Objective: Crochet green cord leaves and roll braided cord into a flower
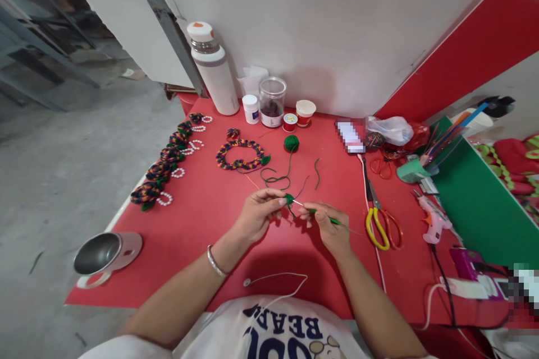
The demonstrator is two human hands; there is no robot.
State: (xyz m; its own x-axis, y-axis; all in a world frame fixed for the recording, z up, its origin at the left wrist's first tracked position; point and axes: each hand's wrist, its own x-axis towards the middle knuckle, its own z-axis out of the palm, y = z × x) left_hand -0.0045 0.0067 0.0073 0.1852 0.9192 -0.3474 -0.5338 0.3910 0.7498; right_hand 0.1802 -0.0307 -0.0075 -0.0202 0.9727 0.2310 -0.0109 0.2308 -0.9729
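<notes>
My left hand (256, 213) pinches a small green crocheted piece (289, 199) above the red table (202, 219). My right hand (330, 227) grips a green-handled crochet hook (324, 217), its metal tip pointing left at the green piece. Green yarn runs from the piece up to a small green yarn ball (291, 143). Both hands are closed, a few centimetres apart, near the table's middle.
A multicoloured yarn ring (240, 154) and a row of yarn flowers with bead loops (162, 168) lie left. A bottle (214, 70), jars and a cup (305, 112) stand at the back. Yellow and red scissors (381, 224), a glue gun (433, 219) and cables lie right. A steel mug (101, 258) sits front left.
</notes>
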